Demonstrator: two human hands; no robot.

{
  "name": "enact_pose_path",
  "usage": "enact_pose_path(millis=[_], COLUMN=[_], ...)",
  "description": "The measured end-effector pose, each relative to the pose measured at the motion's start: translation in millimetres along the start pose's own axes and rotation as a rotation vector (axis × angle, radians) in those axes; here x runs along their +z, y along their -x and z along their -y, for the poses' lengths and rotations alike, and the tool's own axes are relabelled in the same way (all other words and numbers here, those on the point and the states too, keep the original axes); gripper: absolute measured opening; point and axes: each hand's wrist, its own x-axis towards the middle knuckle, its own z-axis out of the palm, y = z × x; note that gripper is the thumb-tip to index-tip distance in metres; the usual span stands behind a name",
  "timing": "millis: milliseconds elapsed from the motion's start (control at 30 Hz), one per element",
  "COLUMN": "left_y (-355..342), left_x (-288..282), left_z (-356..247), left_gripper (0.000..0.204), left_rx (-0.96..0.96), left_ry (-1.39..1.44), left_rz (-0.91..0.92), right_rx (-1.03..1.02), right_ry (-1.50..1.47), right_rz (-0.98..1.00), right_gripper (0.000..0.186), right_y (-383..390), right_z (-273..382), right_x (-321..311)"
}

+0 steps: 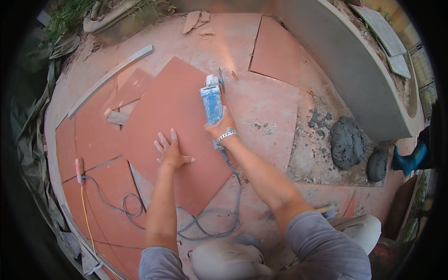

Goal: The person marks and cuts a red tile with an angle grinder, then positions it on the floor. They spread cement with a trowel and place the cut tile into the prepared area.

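**Q:** Entry one. Surroundings, largest first?

**A:** Curved terracotta floor, partly tiled, dusty. A grey concrete curb arcs along its far right. On the floor lies the big red tile, set diamond-wise, one corner pointing away from me. Right of it, two mounds of wet grey mortar, the smaller one just beside the larger. A long grey strip lies diagonally at far left. No packages or signs; the one label is a pale patch on the grinder's blue body, too blurred to make out.

**Q:** Anything in the way?

**A:** The grey power cable loops on the floor near my knees and runs up under my right forearm. A second thin cord leads left to a small pink plug block. A blue boot of another person stands at the right edge, well apart.

**Q:** Tool and hands?

**A:** Blue angle grinder sits at the tile's upper right edge, disc at the far end, dust haze above it. My right hand is wrapped tight round its rear body, bracelet at the wrist. My left hand lies flat on the tile, fingers spread, pressing down, just left of the grinder. Both arms extended forward.
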Motion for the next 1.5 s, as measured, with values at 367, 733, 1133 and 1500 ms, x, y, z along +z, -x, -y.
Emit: enact_pose_path(millis=[367, 733, 1133, 1500], left_y=[-8.2, -4.7, -8.5, -7.6], left_x=[4.3, 1.3, 5.6, 2.9], left_z=[6.1, 6.0, 11.0, 8.9], left_gripper=[0.150, 0.149, 0.148, 0.146], left_rx=[0.013, 0.014, 0.019, 0.006], left_ry=[0.018, 0.024, 0.025, 0.015], left_rz=[-0.003, 0.006, -0.006, 0.005], right_rx=[0.002, -0.044, -0.036, -0.069], right_ry=[-0.051, 0.002, 0.016, 0.113], right_rz=[-0.006, -0.026, -0.034, -0.094], right_gripper=[0.104, 0.104, 0.105, 0.095], right_y=[-6.9, -10.1, -10.4, -20.7], right_z=[-6.5, -11.5, -10.5, -22.6], right_x=[9.1, 16.0, 15.1, 20.2])
